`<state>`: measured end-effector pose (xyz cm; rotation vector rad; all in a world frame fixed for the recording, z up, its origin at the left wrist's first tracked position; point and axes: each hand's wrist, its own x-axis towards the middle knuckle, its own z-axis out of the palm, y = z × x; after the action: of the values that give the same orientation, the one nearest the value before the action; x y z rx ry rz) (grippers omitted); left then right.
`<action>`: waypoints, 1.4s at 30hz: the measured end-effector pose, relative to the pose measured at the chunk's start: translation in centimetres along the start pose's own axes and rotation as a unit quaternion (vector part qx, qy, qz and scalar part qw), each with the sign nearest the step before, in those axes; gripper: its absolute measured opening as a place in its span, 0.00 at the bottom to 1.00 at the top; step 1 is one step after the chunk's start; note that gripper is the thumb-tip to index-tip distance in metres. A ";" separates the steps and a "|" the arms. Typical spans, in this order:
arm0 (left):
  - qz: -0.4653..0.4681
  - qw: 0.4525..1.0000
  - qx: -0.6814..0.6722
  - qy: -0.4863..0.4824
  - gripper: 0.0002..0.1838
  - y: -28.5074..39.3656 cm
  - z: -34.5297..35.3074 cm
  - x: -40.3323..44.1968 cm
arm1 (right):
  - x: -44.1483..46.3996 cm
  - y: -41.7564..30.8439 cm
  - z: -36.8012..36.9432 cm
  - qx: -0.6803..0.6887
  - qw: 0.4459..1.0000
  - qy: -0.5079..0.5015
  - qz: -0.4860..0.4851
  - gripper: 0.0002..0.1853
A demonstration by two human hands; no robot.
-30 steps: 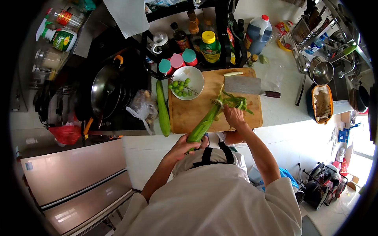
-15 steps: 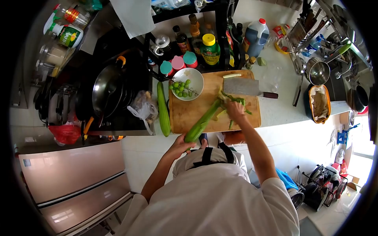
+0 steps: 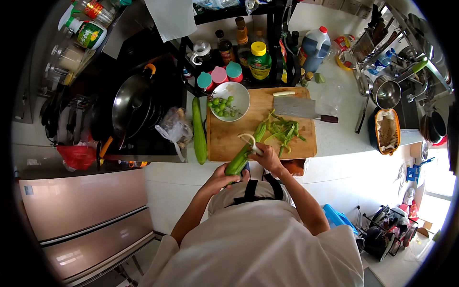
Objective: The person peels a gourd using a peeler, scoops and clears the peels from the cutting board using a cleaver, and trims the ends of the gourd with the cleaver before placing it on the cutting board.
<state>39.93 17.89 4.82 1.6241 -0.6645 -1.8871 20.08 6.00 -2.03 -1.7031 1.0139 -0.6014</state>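
Observation:
My left hand [image 3: 221, 178] is closed around the near end of a long green luffa gourd [image 3: 235, 166], which slants away over the front edge of the cutting board [image 3: 220, 143]. In my right hand [image 3: 269, 159] is a white peeler [image 3: 255, 147], its curved head lying against the gourd's side about midway along. A heap of green peelings [image 3: 286, 130] lies on the board, right of the gourd's far end. Left of the board rests a second, whole luffa gourd [image 3: 199, 136].
A cleaver [image 3: 296, 106] lies at the board's back right, its handle past the edge. A white bowl [image 3: 241, 99] of green grapes sits at the back left. Beyond stand lidded jars and bottles [image 3: 259, 61]. A wok [image 3: 130, 105] is on the stove at left.
My right hand has come back toward me along the gourd, from its far end to about its middle. The peelings it covered now show, and the peeler is visible.

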 end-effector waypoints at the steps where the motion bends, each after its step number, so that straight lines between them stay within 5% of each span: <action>1: 0.003 1.000 0.000 0.004 0.26 0.0 -0.1 -0.1 | 0.0 0.0 0.4 0.011 1.000 0.016 -0.009 0.15; 7: -0.015 1.000 0.004 -0.003 0.23 0.4 -0.4 0.1 | -0.3 -0.7 -6.9 0.060 0.981 0.165 0.080 0.09; 9: -0.028 1.000 -0.005 -0.005 0.21 0.3 -0.5 0.3 | -0.5 -0.1 -9.9 -0.021 0.978 0.181 0.099 0.10; 14: -0.042 0.999 -0.030 -0.004 0.21 0.3 -0.8 0.1 | -0.3 4.2 -12.2 -0.079 0.955 0.281 0.048 0.10; 21: -0.041 0.991 -0.124 -0.039 0.21 0.9 -1.4 -0.2 | -1.3 6.4 -13.3 -0.098 0.945 0.300 0.088 0.11; 27: -0.056 0.959 -0.266 -0.082 0.21 0.7 -0.8 0.5 | -2.3 3.0 -8.9 -0.054 0.985 0.154 0.064 0.14; 28: -0.059 0.958 -0.270 -0.082 0.21 0.7 -0.5 0.6 | -2.8 2.7 -7.8 -0.202 0.969 0.110 -0.091 0.14; 29: -0.062 0.956 -0.273 -0.081 0.21 0.7 -0.4 0.6 | -3.5 2.4 -6.2 -0.199 0.973 0.069 -0.097 0.13; 30: -0.058 0.957 -0.270 -0.083 0.20 0.6 -0.4 0.6 | -4.0 1.2 -4.7 -0.195 0.975 0.028 -0.101 0.12; 31: -0.054 0.958 -0.268 -0.085 0.20 0.2 -0.5 0.7 | -4.2 -2.6 -3.4 -0.041 0.998 -0.007 0.044 0.11; 33: -0.050 0.965 -0.248 -0.074 0.18 0.5 -0.2 0.5 | -5.1 -6.5 -2.4 -0.055 0.995 -0.078 0.029 0.09; 42: -0.064 0.970 -0.234 -0.011 0.15 1.9 1.3 -0.3 | -7.2 -8.5 0.2 -0.246 0.965 -0.084 -0.030 0.10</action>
<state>38.88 16.76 6.47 1.3643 -0.1019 -1.9674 19.40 13.33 6.35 -2.1843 1.0476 -0.2418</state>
